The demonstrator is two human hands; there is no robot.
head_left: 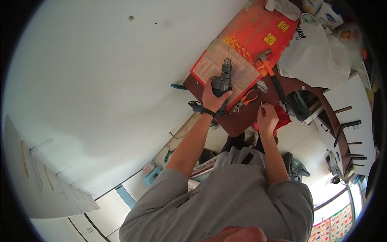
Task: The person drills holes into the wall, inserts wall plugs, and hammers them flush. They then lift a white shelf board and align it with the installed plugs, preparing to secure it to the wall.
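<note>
My left hand [213,97] is closed round the rear of a dark grey power drill [225,76]. The drill lies over a printed cardboard sheet, its chuck and thin bit pointing away from me. A black strap circles my left wrist. My right hand [267,117] is by the table's near edge with thumb and fingers pinched together; a tiny tip shows at the fingertips, too small to name. Between the hands lie orange-handled pliers [246,99]. Farther right rests a claw hammer [271,72] with an orange and black handle.
A red and beige cardboard sheet [250,32] covers much of the brown table [238,123]. A white plastic bag [314,54] and bottles [328,16] crowd the far right. A crumpled clear wrapper [262,86] lies near the hammer. A white wall [100,60] borders the left.
</note>
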